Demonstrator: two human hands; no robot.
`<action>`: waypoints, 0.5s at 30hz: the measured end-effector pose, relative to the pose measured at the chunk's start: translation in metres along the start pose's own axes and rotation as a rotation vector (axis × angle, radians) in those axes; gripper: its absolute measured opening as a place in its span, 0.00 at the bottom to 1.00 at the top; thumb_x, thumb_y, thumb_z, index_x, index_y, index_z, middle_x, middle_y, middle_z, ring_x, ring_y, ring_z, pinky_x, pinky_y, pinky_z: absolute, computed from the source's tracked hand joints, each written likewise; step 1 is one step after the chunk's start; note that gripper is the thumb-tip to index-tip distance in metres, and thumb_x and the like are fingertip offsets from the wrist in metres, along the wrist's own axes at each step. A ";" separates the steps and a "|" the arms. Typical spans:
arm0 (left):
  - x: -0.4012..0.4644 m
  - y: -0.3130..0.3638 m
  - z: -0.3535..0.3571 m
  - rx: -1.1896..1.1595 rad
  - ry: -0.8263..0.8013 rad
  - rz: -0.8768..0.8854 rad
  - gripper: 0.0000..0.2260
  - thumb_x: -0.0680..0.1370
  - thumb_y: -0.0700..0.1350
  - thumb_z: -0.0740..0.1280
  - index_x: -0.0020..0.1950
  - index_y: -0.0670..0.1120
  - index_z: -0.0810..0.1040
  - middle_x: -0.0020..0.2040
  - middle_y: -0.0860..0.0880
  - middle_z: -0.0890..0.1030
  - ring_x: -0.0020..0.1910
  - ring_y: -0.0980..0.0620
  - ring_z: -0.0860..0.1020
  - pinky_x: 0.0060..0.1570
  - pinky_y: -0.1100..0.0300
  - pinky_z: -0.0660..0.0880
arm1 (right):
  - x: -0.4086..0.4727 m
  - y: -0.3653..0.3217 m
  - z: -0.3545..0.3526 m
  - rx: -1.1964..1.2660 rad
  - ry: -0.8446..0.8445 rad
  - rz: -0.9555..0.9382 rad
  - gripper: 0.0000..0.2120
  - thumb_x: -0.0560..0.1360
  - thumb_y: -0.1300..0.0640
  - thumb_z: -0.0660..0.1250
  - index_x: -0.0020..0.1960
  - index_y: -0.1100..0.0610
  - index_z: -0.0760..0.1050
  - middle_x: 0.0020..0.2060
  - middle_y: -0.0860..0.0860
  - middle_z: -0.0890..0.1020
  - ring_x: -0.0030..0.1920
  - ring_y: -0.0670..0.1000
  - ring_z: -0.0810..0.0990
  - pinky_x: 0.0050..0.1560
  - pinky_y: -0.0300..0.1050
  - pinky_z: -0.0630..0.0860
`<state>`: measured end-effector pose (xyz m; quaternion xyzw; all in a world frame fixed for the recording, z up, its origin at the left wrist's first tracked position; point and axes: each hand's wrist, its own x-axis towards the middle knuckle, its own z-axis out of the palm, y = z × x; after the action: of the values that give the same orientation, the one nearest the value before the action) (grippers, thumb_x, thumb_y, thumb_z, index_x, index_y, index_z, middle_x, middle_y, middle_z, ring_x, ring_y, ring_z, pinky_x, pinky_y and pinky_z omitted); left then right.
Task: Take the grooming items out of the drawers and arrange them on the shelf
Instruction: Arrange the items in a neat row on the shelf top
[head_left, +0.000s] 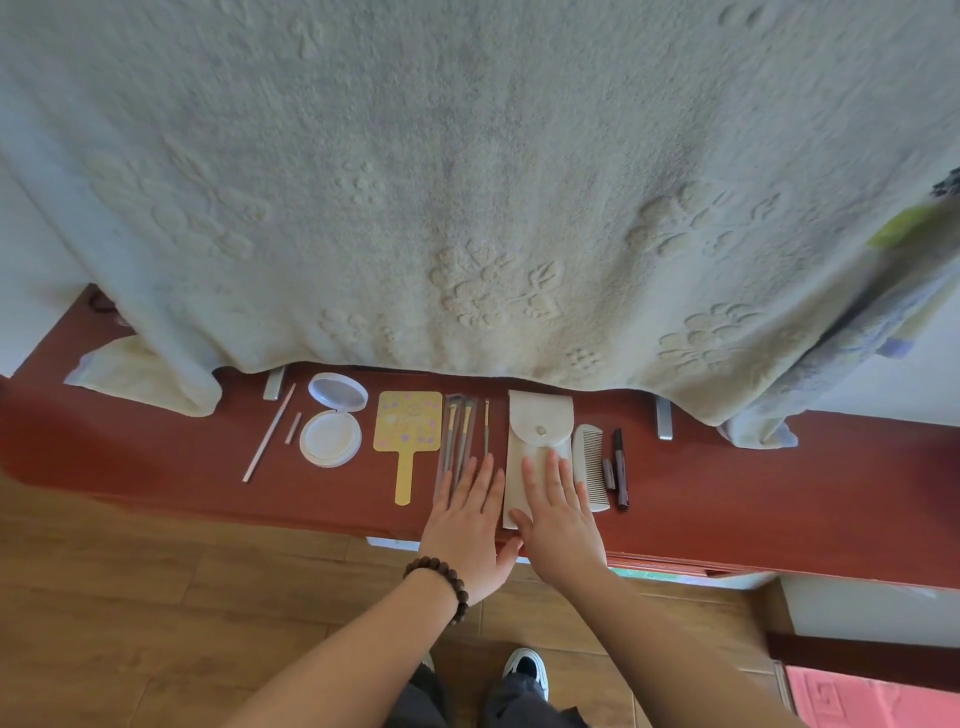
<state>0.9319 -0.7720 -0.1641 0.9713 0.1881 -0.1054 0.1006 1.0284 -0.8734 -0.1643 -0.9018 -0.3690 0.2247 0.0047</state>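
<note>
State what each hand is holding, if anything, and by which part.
Nothing is gripped. The right hand lies flat, fingers spread, on the lower half of the white pouch. The left hand rests flat beside it, by the makeup brushes.

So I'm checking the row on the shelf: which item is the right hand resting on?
The white snap-button pouch. The right hand lies flat on its lower half; the comb sits just right of it, the brushes left, under the left hand.
</note>
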 end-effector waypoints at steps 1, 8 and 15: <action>-0.002 -0.001 0.000 -0.004 0.019 -0.016 0.35 0.78 0.63 0.50 0.78 0.47 0.41 0.78 0.46 0.37 0.77 0.48 0.37 0.75 0.46 0.39 | 0.000 0.000 0.000 0.001 0.005 -0.003 0.31 0.82 0.44 0.45 0.75 0.51 0.30 0.75 0.55 0.32 0.75 0.55 0.31 0.76 0.52 0.36; -0.014 -0.008 0.008 -0.039 -0.027 -0.079 0.35 0.78 0.65 0.49 0.77 0.50 0.39 0.78 0.45 0.36 0.76 0.45 0.35 0.75 0.46 0.41 | 0.001 -0.001 0.000 -0.026 0.015 -0.011 0.31 0.82 0.44 0.45 0.76 0.52 0.31 0.75 0.56 0.33 0.75 0.56 0.32 0.75 0.51 0.37; -0.013 -0.003 0.011 -0.094 -0.022 -0.078 0.36 0.78 0.64 0.51 0.77 0.49 0.38 0.77 0.45 0.35 0.75 0.46 0.34 0.75 0.50 0.38 | 0.000 -0.005 -0.002 -0.020 0.016 -0.019 0.30 0.82 0.45 0.45 0.76 0.52 0.31 0.75 0.56 0.33 0.75 0.56 0.31 0.74 0.51 0.36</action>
<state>0.9172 -0.7767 -0.1722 0.9562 0.2294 -0.1108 0.1439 1.0259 -0.8692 -0.1620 -0.9001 -0.3796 0.2138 0.0007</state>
